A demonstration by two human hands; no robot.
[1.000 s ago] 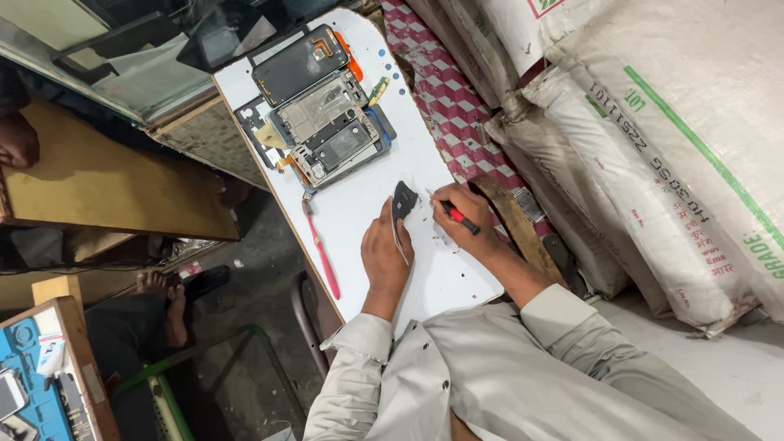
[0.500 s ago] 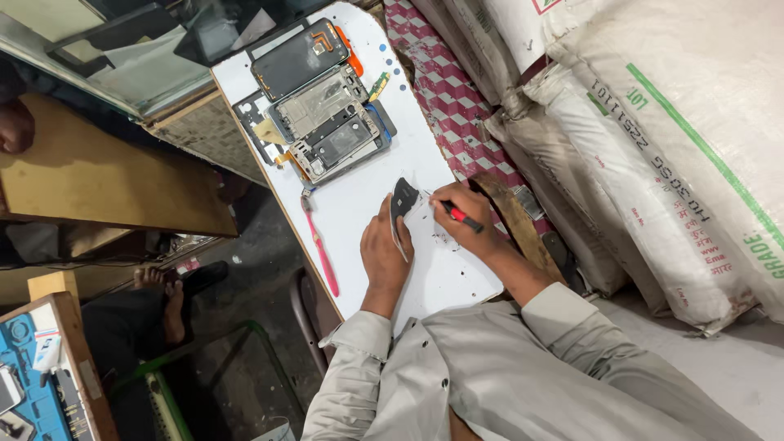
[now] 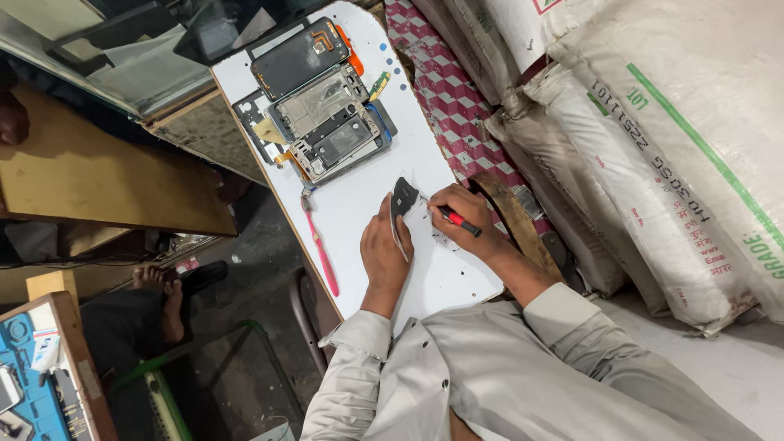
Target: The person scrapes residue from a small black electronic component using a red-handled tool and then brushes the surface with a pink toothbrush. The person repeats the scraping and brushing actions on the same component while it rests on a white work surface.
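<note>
- Dark part (image 3: 403, 198), frame centre on the white board (image 3: 457, 282): left hand (image 3: 385, 249) pinches it upright on edge.
- Right hand (image 3: 461, 216) grips a red-handled screwdriver (image 3: 451, 218), tip at the part.
- Best to keep the part braced and the tip square, pressing lightly.
</note>
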